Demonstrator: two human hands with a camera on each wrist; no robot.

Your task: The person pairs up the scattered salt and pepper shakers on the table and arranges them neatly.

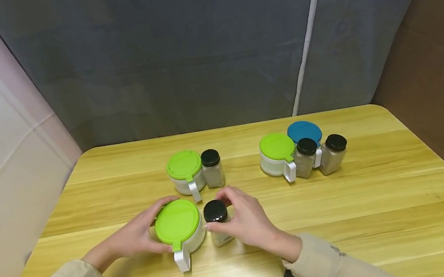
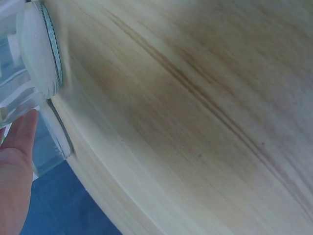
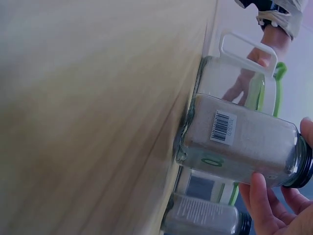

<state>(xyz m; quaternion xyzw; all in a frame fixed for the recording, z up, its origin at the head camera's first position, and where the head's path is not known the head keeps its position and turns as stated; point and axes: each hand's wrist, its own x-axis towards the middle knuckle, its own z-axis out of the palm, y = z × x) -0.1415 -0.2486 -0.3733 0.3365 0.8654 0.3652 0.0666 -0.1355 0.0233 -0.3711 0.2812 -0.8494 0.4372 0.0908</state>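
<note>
My left hand (image 1: 139, 233) curves round a clear glass pot with a lime-green lid (image 1: 176, 220), thumb and fingers on opposite sides. The pot stands upright, its white handle (image 1: 183, 260) pointing toward me. Just right of it, my right hand (image 1: 250, 217) grips a square glass spice jar (image 1: 222, 238) near its black cap (image 1: 215, 211), between thumb and fingers. A barcode label (image 3: 224, 127) shows on that jar in the right wrist view, and its base is at the tabletop. Part of the pot's glass (image 2: 34, 58) appears at the left wrist view's edge.
Behind my hands stand another green-lidded pot (image 1: 183, 165) and black-capped jar (image 1: 213, 170). At the back right are a green-lidded pot (image 1: 276, 148), a blue-lidded one (image 1: 304, 131) and two black-capped jars (image 1: 305, 160). The wooden table (image 1: 364, 213) meets a grey cloth backdrop (image 1: 177, 59).
</note>
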